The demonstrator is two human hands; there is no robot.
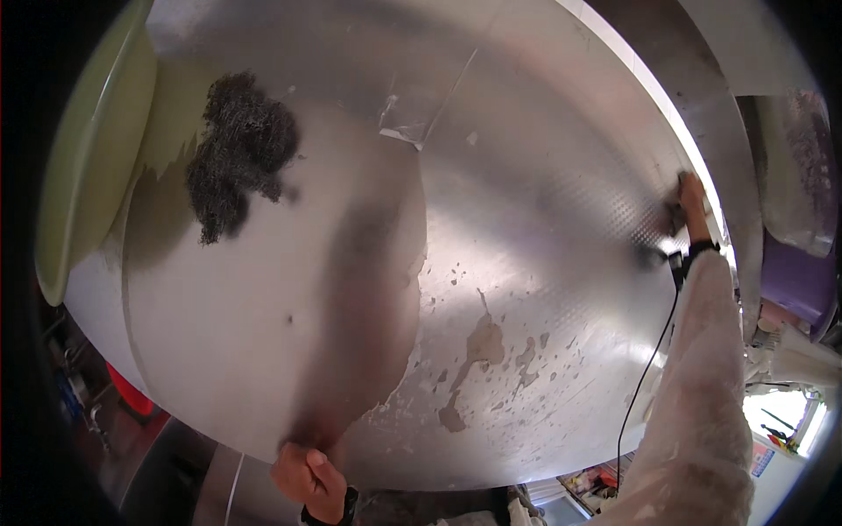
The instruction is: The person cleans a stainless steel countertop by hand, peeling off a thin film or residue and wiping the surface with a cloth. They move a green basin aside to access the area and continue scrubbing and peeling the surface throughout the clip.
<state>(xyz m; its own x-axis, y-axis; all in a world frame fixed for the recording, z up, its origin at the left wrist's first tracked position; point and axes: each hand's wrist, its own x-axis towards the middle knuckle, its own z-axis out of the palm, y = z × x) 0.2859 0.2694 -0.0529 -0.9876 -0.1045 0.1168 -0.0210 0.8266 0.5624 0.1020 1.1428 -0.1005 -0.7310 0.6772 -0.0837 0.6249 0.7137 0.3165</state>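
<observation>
My left hand (pixel 309 478) is curled into a fist at the near edge of a stainless steel table (pixel 552 414), with its thumb on top and nothing visible inside. My right arm, in a translucent sleeve, reaches far to the right. At its end, my right hand (pixel 692 200) touches the table's far-right side, with a small dark patch at its fingertips; whether it holds something is unclear. A tangled clump of dark, wiry strands (pixel 240 148) lies on the table's left part, apart from both hands.
A pale yellow-green basin (pixel 108 144) stands at the left edge. A scrap of clear plastic film (pixel 402 128) lies toward the back. Wet patches (pixel 485 342) spot the steel. A black cable (pixel 648 375) hangs from my right wrist. Beyond the right side is a purple container (pixel 796 279).
</observation>
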